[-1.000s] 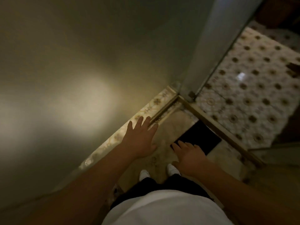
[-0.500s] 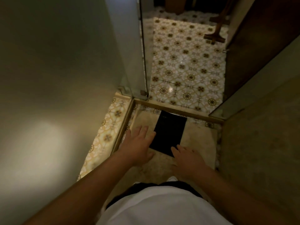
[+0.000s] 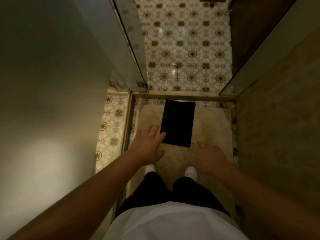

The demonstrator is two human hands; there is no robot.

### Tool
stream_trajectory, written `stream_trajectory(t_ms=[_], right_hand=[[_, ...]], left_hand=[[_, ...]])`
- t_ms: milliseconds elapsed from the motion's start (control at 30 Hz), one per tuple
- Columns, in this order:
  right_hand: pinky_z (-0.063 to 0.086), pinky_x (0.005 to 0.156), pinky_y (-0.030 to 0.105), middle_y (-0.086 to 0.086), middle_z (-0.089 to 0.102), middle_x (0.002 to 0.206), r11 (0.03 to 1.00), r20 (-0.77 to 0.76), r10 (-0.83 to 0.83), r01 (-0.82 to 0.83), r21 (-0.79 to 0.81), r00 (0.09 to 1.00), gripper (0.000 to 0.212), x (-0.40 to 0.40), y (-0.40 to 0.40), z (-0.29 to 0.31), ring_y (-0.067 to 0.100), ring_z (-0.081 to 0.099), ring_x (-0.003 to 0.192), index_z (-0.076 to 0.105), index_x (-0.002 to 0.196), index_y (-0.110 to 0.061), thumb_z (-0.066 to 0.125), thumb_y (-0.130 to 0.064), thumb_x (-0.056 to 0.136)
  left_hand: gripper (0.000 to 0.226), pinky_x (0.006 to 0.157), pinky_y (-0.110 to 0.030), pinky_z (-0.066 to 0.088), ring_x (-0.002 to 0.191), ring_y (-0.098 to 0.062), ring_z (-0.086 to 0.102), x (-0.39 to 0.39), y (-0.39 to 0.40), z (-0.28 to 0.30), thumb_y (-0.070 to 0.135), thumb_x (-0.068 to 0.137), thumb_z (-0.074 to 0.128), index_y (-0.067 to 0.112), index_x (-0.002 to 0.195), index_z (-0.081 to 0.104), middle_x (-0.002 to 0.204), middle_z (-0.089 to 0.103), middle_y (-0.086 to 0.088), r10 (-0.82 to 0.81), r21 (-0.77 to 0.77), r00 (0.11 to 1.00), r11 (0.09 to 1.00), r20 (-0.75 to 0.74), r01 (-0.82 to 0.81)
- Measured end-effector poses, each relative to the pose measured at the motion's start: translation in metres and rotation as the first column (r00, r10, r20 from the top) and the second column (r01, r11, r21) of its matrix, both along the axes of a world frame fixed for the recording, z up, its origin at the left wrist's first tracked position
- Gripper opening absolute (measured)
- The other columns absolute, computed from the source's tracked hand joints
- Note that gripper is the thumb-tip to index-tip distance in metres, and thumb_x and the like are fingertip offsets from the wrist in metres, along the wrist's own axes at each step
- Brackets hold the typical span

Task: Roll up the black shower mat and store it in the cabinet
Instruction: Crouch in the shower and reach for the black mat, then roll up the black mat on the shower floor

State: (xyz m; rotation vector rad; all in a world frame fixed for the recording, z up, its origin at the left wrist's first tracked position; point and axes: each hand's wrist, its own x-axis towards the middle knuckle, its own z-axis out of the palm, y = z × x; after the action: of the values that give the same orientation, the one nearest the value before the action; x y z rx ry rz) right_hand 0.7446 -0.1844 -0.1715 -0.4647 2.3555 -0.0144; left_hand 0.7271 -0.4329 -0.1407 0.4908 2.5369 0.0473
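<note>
The black shower mat lies flat and unrolled on the beige shower floor, its far edge against the threshold. My left hand reaches down with fingers spread, fingertips over the mat's near left corner; it holds nothing. My right hand hangs palm down just right of the mat's near edge, fingers loosely apart and empty. Both hands appear above the floor rather than touching the mat. No cabinet is in view.
I stand in a narrow shower stall; my white shoes are just behind the mat. A frosted glass panel closes the left, a wall the right. Past the raised threshold lies patterned tile floor.
The view has swung round until the stall opening is straight ahead and the mat lies squarely in front. Both hands stayed spread and empty, now spread wider apart at the mat's near corners.
</note>
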Motion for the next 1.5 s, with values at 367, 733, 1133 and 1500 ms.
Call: stream_trajectory(t_ms=[367, 733, 1133, 1500], right_hand=[[0.036, 0.065, 0.030, 0.006, 0.059, 0.119, 0.983, 0.058, -0.182, 0.183, -0.011, 0.982, 0.044, 0.001, -0.026, -0.136, 0.022, 0.058, 0.095, 0.043, 0.128, -0.017, 0.046, -0.044, 0.092], [0.043, 0.077, 0.040, 0.013, 0.057, 0.123, 0.987, 0.057, -0.148, 0.151, -0.053, 0.987, 0.051, -0.022, -0.039, -0.447, 0.033, 0.056, 0.106, 0.046, 0.127, -0.014, 0.052, -0.047, 0.089], [0.042, 0.092, 0.050, 0.016, 0.039, 0.146, 1.000, -0.145, 0.003, 0.001, 0.029, 0.989, 0.050, -0.052, -0.010, -0.715, 0.038, 0.044, 0.124, 0.041, 0.137, -0.014, 0.054, -0.024, 0.090], [0.046, 0.087, 0.046, 0.015, 0.039, 0.140, 0.980, -0.216, 0.187, -0.167, 0.111, 0.958, 0.050, -0.069, -0.001, -0.722, 0.035, 0.045, 0.119, 0.036, 0.135, -0.017, 0.057, -0.018, 0.089]], left_hand=[[0.071, 0.111, -0.059, 0.018, 0.147, -0.034, 0.011, -0.043, -0.053, -0.156, 0.061, 0.084, 0.038, 0.038, 0.148, 0.018, 0.161, 0.014, -0.009, -0.079, 0.003, 0.994, 0.997, 0.073, 0.079], [0.073, 0.114, -0.057, 0.015, 0.147, -0.034, 0.008, -0.042, -0.048, -0.482, 0.064, 0.085, 0.038, 0.034, 0.149, 0.021, 0.161, 0.013, -0.010, -0.045, -0.101, 0.982, 0.993, 0.183, 0.064], [0.063, 0.106, -0.049, 0.033, 0.141, -0.036, 0.026, -0.082, -0.023, -0.751, 0.047, 0.092, 0.048, 0.023, 0.147, 0.030, 0.155, 0.026, -0.015, -0.374, -0.080, 0.927, 0.924, 0.023, 0.375], [0.046, 0.090, -0.048, 0.047, 0.125, -0.037, 0.038, -0.081, -0.020, -0.745, 0.036, 0.094, 0.045, 0.030, 0.138, 0.034, 0.143, 0.033, -0.013, -0.393, -0.174, 0.918, 0.909, -0.061, 0.378]])
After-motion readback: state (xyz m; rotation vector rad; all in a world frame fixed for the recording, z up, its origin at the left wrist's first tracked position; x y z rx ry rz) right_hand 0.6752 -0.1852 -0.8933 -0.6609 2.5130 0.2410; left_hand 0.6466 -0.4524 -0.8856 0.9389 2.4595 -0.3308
